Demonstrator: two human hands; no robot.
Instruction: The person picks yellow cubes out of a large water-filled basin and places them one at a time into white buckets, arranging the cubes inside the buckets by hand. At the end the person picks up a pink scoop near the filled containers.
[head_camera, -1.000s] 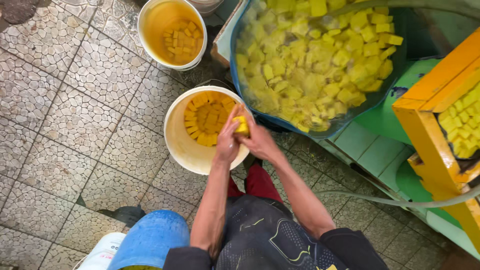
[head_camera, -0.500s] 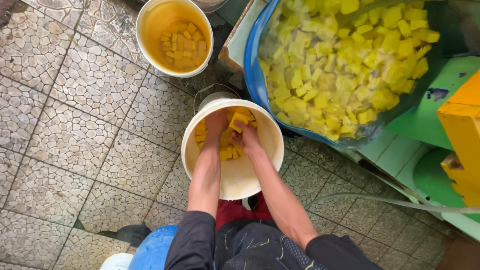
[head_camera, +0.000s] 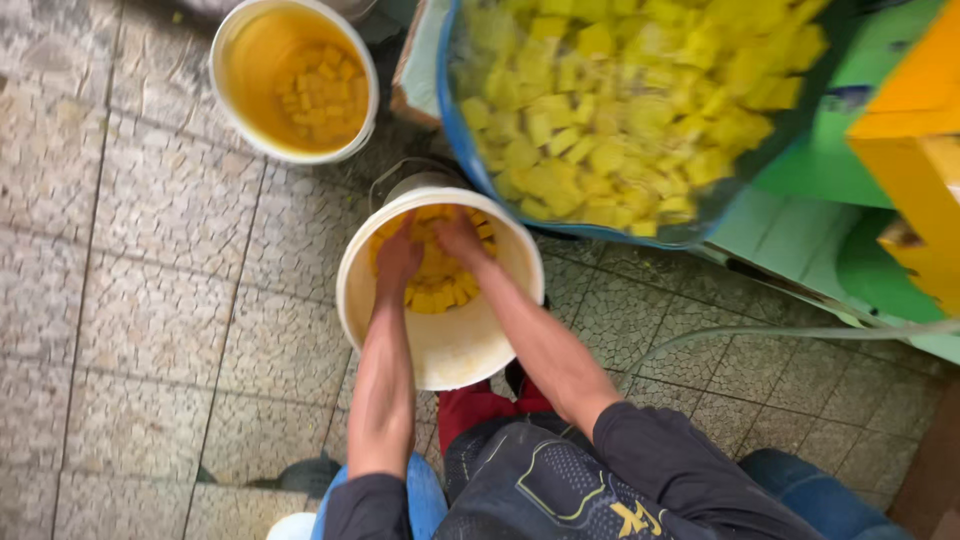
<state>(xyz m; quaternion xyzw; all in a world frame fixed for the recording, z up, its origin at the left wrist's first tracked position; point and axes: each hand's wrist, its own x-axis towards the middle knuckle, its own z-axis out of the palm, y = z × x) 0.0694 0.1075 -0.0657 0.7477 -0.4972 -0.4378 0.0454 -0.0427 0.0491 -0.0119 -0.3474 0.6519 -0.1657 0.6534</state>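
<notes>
While both reach into the white bucket (head_camera: 440, 340) at frame centre, left hand (head_camera: 397, 262) and right hand (head_camera: 460, 238) lie loosely curled on yellow cubes (head_camera: 440, 290), deeper than before; grip unclear.

A second white plastic bucket (head_camera: 293, 80) of yellow cubes in liquid is standing on the grey mosaic-tiled floor (head_camera: 150, 320). A blue tub (head_camera: 620, 110) heaped with yellow chunks is sitting beside a green surface (head_camera: 800, 230).

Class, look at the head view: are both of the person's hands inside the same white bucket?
Yes, the left hand and right hand both rest on yellow cubes inside the white bucket.
</notes>
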